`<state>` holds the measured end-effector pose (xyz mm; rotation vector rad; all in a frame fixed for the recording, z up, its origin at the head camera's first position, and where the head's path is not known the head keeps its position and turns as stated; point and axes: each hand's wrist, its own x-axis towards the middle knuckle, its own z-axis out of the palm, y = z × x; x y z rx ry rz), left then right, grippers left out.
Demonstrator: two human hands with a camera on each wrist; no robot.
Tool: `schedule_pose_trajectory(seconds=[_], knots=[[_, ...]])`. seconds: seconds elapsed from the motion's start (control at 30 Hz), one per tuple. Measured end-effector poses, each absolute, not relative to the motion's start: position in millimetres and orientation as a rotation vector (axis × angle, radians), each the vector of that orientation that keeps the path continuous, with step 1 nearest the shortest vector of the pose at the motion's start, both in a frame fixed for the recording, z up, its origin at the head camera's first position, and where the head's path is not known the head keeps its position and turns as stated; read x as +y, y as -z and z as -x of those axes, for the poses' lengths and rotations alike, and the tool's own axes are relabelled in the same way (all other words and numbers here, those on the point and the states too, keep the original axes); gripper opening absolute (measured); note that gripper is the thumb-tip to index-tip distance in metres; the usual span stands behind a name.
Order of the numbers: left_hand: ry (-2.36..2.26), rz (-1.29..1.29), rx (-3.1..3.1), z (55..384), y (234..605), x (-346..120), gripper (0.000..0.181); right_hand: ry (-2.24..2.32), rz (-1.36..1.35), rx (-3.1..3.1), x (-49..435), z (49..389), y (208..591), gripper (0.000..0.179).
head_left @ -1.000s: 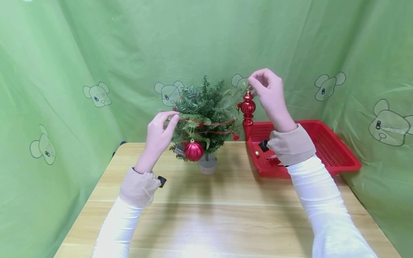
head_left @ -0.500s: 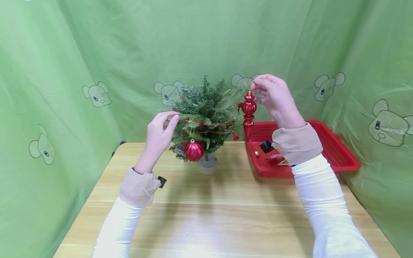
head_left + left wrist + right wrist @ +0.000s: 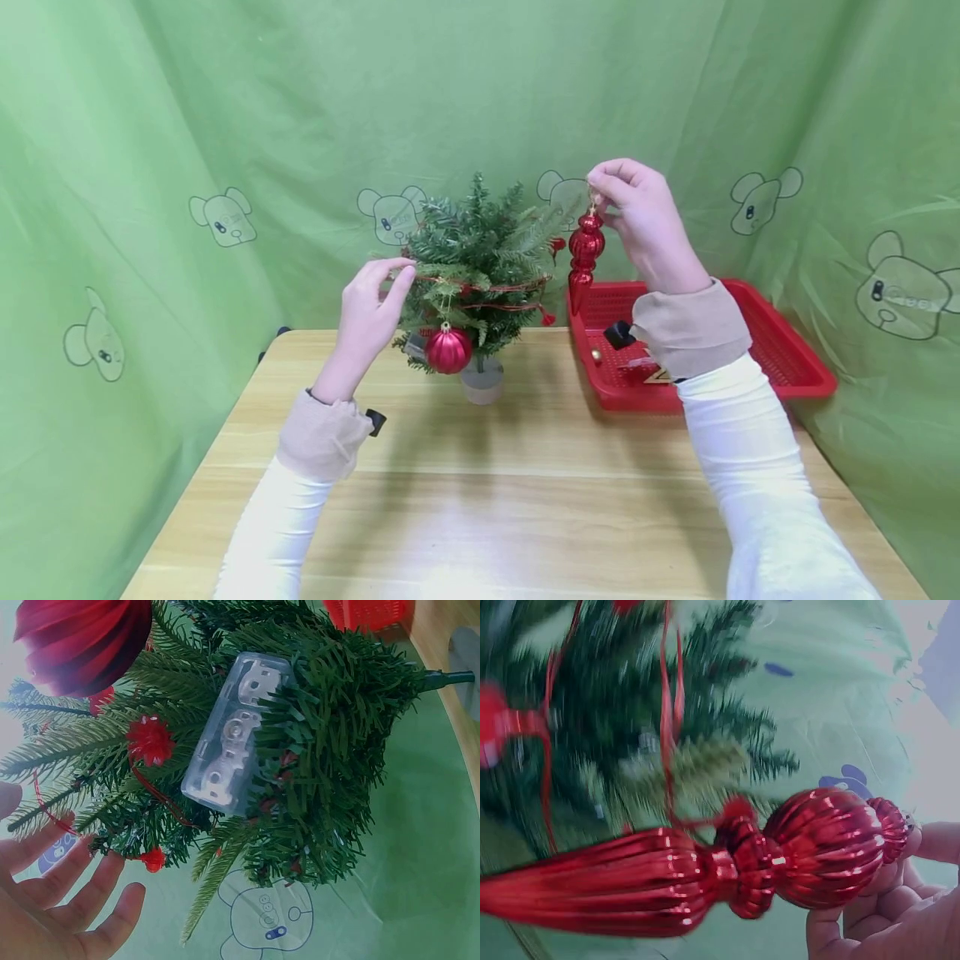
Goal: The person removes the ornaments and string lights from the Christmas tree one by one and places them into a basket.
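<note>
A small Christmas tree stands on the table. My left hand is at its left side, thumb and index finger pinching the tip of a branch. The other fingers are spread in the left wrist view. A shiny red ball ornament hangs from the tree close to this hand. My right hand pinches the top of a long red finial ornament by its gold loop. The ornament dangles, slightly tilted, to the right of the tree, its ribbed bulb and pointed tail filling the right wrist view.
A red plastic basket stands at the right of the wooden table, with a small gold ball inside. Thin red garland crosses the tree. A clear plastic case sits among the branches. Green curtain surrounds the table.
My right hand first dipped slightly, then rose; the finial ornament has shifted a little right, away from the tree, and now tilts. My left hand has stayed in place.
</note>
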<state>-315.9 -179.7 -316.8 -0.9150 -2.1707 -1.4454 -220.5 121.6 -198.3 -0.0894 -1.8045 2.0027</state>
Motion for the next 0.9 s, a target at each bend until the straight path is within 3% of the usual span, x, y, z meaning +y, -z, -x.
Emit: schedule_pose_trajectory(seconds=[0.5, 0.9], knots=[[1.451, 0.91, -2.184, 315, 315, -180, 0.034, -1.675, 0.126, -1.856, 138, 211, 204, 0.006], [1.455, 0.903, -2.194, 312, 316, -180, 0.034, -1.326, 0.331, -2.157, 187, 213, 261, 0.005]])
